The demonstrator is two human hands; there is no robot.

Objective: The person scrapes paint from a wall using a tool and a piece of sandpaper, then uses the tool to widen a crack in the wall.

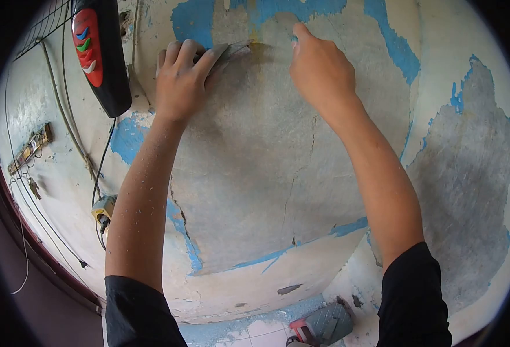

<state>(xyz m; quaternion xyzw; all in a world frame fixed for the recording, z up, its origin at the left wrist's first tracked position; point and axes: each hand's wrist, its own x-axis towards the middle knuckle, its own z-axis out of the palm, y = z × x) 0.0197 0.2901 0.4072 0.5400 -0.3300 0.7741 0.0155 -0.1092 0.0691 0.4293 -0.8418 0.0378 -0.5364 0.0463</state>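
Up on the wall, my left hand (pixel 181 78) is curled over a thin dark grey sheet (pixel 230 56) and presses it against the surface. Its far edge juts out to the right of my thumb. My right hand (pixel 326 70) is closed against the wall to the right, index finger pointing up. Whatever lies between that finger and thumb is mostly hidden; only a bluish bit shows. Both hands are at the peeling wall (pixel 237 191), where a large bare grey patch has cracks and torn edges. Blue paint (pixel 194 24) remains around its rim.
A black and red wall-mounted device (pixel 96 58) with coloured arrow buttons hangs at upper left. Below it are cables, a plugged-in socket (pixel 103 211), a hook rack (pixel 30 149) and keys (pixel 34 186). A grey and red object (pixel 327 324) rests on the debris-strewn floor (pixel 261 335).
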